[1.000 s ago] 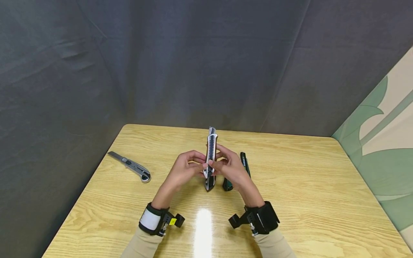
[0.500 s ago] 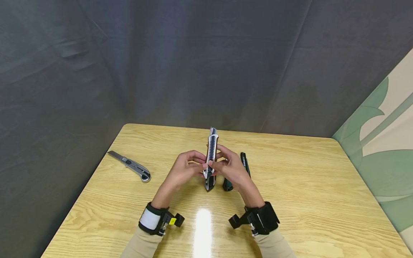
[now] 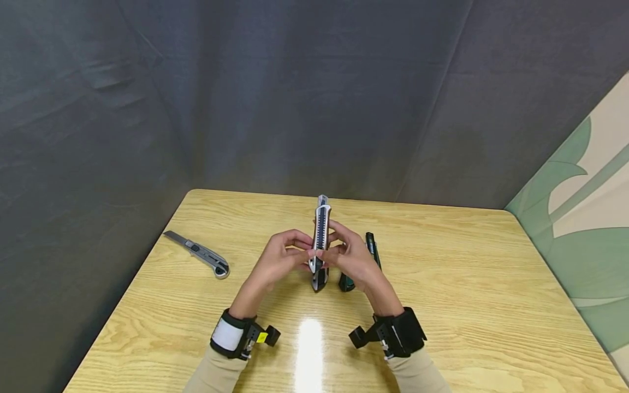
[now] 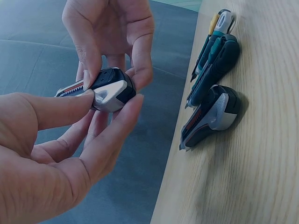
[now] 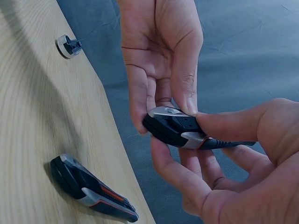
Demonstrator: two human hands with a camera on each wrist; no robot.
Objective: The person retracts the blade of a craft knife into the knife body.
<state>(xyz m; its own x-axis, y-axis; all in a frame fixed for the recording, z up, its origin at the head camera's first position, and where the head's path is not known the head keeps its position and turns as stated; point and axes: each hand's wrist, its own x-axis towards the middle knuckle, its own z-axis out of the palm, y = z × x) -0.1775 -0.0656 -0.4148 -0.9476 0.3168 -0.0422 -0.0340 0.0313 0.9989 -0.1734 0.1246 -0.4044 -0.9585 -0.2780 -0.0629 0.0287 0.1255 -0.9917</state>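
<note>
A silver-and-black snap-off cutter [image 3: 321, 226] is held above the table, its long axis pointing away from me. My left hand [image 3: 280, 259] pinches its near end from the left, thumb on top and fingers below. From the other side my right hand [image 3: 355, 259] pinches the same cutter, the two thumb tips close together on its upper face. Beneath it a similar cutter [image 4: 210, 116] with orange trim lies on the tabletop, mostly covered by the held one in the head view. Both wrist views show the rounded butt end of the held cutter.
A grey cutter [image 3: 201, 252] with its blade extended lies at the left. Behind my right hand lie dark green cutters [image 4: 215, 65], partly hidden in the head view. The wooden table [image 3: 467, 284] ends at a dark curtain [image 3: 314, 109].
My right thumb has slid slightly toward the near end of the held cutter, whose far tip sits a little lower. Everything else stays in place.
</note>
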